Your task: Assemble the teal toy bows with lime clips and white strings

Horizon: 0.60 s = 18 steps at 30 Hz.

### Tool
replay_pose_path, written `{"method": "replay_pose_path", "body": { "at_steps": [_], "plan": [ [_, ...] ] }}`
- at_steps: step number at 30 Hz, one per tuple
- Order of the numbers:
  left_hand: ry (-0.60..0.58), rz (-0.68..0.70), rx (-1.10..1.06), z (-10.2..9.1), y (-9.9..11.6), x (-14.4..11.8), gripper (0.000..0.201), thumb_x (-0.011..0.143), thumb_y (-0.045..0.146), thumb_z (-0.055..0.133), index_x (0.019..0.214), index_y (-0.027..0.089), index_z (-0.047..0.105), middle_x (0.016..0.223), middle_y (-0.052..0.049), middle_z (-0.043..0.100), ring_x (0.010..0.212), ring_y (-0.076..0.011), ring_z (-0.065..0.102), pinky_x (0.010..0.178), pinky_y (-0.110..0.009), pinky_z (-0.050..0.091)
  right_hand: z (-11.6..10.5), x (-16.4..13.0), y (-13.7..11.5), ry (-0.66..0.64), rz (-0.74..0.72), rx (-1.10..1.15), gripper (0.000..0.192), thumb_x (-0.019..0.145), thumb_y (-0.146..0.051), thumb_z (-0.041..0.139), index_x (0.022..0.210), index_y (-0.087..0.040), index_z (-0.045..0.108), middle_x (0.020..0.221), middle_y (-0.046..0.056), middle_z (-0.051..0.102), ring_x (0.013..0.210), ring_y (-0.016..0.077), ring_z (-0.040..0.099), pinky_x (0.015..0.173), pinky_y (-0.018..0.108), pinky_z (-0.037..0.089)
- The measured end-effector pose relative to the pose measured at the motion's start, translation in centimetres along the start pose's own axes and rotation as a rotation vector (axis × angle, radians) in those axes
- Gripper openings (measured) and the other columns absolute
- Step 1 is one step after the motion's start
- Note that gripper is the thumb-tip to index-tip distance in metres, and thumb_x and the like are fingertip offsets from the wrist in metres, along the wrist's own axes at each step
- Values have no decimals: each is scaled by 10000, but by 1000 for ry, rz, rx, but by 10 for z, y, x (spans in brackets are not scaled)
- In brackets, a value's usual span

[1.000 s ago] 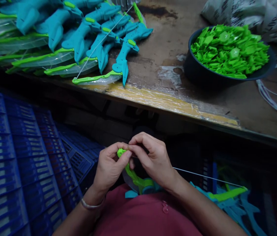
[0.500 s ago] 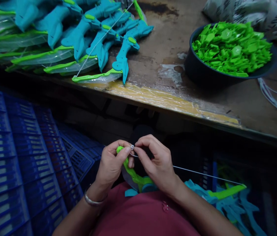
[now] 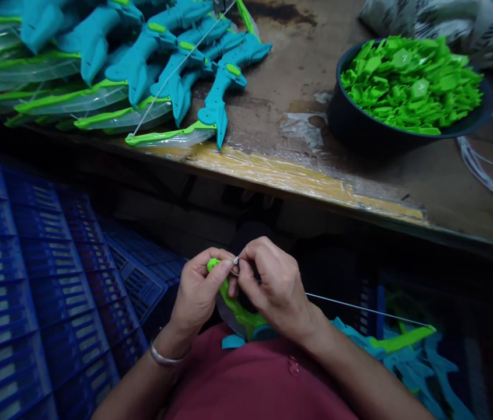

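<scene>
- Left hand (image 3: pixel 198 291) low centre of frame, fingers closed on the green tip of the toy bow (image 3: pixel 234 306) held over the lap.
- Right hand (image 3: pixel 275 289) touching it, fingers pinched on the white string (image 3: pixel 351 304) right at that tip.
- Change from a second ago: the string end was hidden under the fingers, now a small white end shows between the two thumbs. I read that as the string going onto the tip.
- String runs right to the bow's other end (image 3: pixel 408 338), lower right.
- Worktop (image 3: pixel 299 175) above: finished bows (image 3: pixel 176 70) upper left, bowl (image 3: pixel 360 137) of green parts (image 3: pixel 408 81) upper right.
- Blue crate (image 3: pixel 23 280) at left.
</scene>
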<state>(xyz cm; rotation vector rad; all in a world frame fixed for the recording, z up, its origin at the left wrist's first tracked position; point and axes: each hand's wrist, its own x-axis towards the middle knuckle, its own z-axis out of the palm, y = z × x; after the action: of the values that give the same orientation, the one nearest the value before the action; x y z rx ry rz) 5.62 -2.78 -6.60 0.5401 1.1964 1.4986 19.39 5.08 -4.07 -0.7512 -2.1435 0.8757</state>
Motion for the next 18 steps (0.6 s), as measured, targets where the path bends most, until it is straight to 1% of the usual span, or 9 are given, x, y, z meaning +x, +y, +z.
{"method": "replay_pose_path", "body": {
  "at_steps": [2, 4, 6, 8, 10, 11, 14, 18],
  "plan": [
    [-5, 16, -12, 1, 0, 0, 120, 911, 234, 707, 807, 174, 699, 718, 10, 667, 489, -89, 584, 497, -213, 485, -2, 0, 3, 29, 6, -35, 153, 981, -132, 483, 860, -180, 563, 814, 32, 588, 726, 142, 559, 642, 288, 456],
    [-11, 21, -23, 1, 0, 1, 126, 917, 231, 695, 807, 169, 694, 723, 12, 657, 488, -88, 582, 498, -218, 485, -3, -2, 3, 37, 21, -22, 153, 982, -131, 483, 863, -190, 558, 817, 26, 589, 740, 142, 564, 658, 286, 465],
    [-14, 19, -35, 1, -1, 1, 138, 918, 232, 694, 798, 163, 690, 733, 11, 654, 489, -83, 578, 496, -214, 482, -5, -3, 1, 13, 29, 13, 133, 987, -134, 489, 893, -191, 564, 844, 28, 601, 763, 142, 580, 677, 283, 483],
    [-9, 10, -45, 0, -1, 0, 143, 916, 237, 700, 794, 164, 687, 740, 10, 658, 491, -78, 577, 493, -205, 478, -6, -3, -2, -20, 25, 39, 69, 989, -153, 519, 986, -179, 583, 915, 50, 629, 811, 152, 604, 706, 288, 509],
    [-7, -9, -42, -1, -2, -1, 136, 919, 244, 704, 807, 170, 686, 696, 17, 647, 490, -78, 575, 493, -195, 469, -6, -1, -4, -52, 9, 60, 87, 995, -180, 551, 1067, -159, 595, 976, 76, 649, 864, 165, 623, 742, 296, 529],
    [-9, -16, -37, -2, -3, -1, 133, 923, 249, 702, 816, 172, 685, 664, 21, 635, 489, -80, 573, 493, -192, 464, -5, 0, -5, -69, 0, 72, 96, 1002, -186, 551, 1075, -153, 606, 977, 81, 654, 871, 167, 628, 754, 296, 533],
    [-32, -3, -13, -1, -4, -2, 147, 938, 270, 688, 830, 172, 670, 613, 26, 605, 492, -90, 571, 504, -201, 465, -6, 1, -5, -107, -6, 94, 137, 1030, -179, 509, 983, -166, 637, 889, 56, 649, 810, 151, 624, 731, 281, 522],
    [-37, 31, -52, 6, -3, -2, 203, 942, 309, 677, 804, 177, 609, 702, 25, 585, 463, -80, 538, 460, -219, 459, -16, -2, -3, -169, 7, -12, 159, 1025, -164, 499, 919, -182, 615, 826, 32, 626, 717, 139, 604, 647, 262, 479]
  ]
}}
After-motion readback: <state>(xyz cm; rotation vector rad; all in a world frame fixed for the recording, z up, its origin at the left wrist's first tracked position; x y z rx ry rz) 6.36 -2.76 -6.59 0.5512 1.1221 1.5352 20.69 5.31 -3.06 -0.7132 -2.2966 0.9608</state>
